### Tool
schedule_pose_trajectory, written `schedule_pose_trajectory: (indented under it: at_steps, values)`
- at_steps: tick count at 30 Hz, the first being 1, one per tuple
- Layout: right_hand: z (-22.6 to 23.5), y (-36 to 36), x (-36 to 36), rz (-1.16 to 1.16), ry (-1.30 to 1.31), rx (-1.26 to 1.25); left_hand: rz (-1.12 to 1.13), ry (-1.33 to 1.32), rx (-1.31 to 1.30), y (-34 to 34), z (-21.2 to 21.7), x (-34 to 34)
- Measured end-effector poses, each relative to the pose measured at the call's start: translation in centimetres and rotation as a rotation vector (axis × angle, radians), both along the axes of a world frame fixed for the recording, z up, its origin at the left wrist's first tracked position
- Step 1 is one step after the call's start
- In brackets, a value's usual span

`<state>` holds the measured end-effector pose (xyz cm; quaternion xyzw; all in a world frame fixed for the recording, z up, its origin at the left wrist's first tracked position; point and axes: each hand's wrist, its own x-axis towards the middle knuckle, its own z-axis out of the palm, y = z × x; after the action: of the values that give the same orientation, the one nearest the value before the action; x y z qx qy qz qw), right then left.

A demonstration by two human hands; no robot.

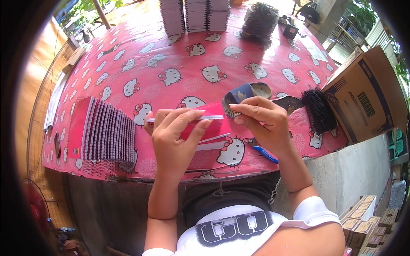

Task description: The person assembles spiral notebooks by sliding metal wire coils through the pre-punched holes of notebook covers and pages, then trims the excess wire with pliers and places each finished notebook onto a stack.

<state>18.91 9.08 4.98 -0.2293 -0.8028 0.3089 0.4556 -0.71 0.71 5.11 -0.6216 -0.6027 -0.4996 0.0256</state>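
I am holding a thin red notebook [209, 126] over the near table [171, 55] edge, my left hand [173, 141] closed around its middle, my right hand [260, 121] pinching its right end, and it seems light and bendable.

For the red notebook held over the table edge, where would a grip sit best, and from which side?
On the red notebook, take the long near edge from the person's left, where the left hand already clamps it. That leaves the far edge free, where the right hand pinches at the dark spiral.
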Motion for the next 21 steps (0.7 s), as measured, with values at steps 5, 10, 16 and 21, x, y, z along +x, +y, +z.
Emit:
schedule_pose_trajectory:
  at_steps: [5,10,16,21]
  values:
    - [1.0,1.1,-1.0,0.020,-0.034,0.063,-0.015,-0.002,0.042,0.0,-0.3,-0.3]
    - [2.8,1.6,-0.4,0.190,-0.210,-0.084,-0.025,-0.012,0.071,0.4,-0.6,-0.1]
    - [3.1,0.6,-1.6,0.113,-0.278,-0.165,0.011,0.016,0.083,0.2,-0.7,0.0]
    - [2.7,-0.1,-2.3,0.009,-0.284,0.186,0.070,0.034,0.068,-0.4,-0.4,0.1]
